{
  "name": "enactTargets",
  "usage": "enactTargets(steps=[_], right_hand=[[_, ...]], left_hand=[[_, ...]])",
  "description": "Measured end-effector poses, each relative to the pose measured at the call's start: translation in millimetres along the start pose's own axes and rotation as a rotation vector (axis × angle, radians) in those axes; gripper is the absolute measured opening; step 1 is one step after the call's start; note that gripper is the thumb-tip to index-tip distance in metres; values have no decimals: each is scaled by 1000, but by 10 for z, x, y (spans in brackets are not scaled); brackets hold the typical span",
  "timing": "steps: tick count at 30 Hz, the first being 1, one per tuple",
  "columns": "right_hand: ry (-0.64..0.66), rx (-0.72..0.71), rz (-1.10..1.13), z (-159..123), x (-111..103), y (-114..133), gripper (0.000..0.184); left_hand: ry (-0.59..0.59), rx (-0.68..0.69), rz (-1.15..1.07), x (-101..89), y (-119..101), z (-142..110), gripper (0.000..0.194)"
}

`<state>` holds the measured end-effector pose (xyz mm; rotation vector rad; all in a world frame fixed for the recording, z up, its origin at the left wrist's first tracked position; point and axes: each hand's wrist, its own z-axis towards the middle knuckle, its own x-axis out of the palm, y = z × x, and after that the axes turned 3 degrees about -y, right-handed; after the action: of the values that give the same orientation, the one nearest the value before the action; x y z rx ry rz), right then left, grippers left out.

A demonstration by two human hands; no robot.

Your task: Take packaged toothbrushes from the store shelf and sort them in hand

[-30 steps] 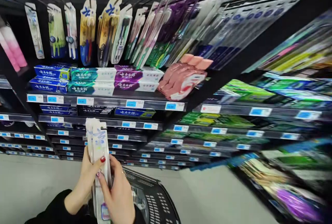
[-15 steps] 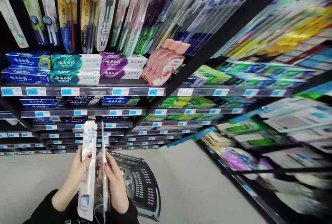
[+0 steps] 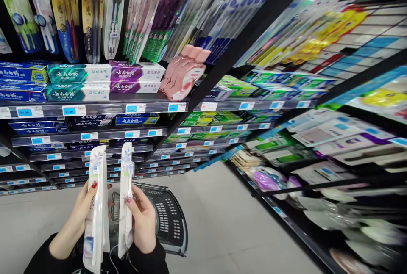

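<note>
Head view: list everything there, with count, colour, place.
Held toothbrush packs: at least two, white, in hands
Hung packs: many, mixed, upper hooks
Blue boxes: several, blue, left shelves
Teal boxes: two, teal-white, central shelf
Purple boxes: two, purple-white, beside teal
Pouches: several, pink, beside purple
Green boxes: several, green, right shelves
Price labels: many, blue, shelf edges
Rack goods: many, mixed, right
Basket: one, black, below
Left hand: one, bare, left
Right hand: one, bare, right
</note>
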<state>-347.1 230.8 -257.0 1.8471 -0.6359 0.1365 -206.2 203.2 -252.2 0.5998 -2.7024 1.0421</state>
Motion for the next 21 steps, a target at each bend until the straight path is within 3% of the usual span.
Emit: enactTargets(steps=[5, 8, 11, 15, 17, 19, 21], right_hand=[[-74, -6, -169, -38, -25, 57, 36], [-93, -35, -148, -20, -26, 63, 34], [-60, 46, 106, 29, -70, 27, 32], [220, 328, 706, 103, -234, -141, 26], [315, 368, 892, 123, -303, -218, 24], [346, 380, 919, 129, -317, -235, 24], [330, 387, 796, 129, -265, -190, 25]], left_hand=[[-16, 42, 9, -39, -16, -5, 51], [-29, 47, 6, -53, -22, -11, 46], [-14, 54, -2, -66, -9, -15, 44], [70, 31, -58, -101, 11, -10, 46], [128, -24, -124, -129, 14, -10, 51], [208, -92, -196, -160, 15, -18, 57], [286, -160, -224, -178, 20, -37, 62]])
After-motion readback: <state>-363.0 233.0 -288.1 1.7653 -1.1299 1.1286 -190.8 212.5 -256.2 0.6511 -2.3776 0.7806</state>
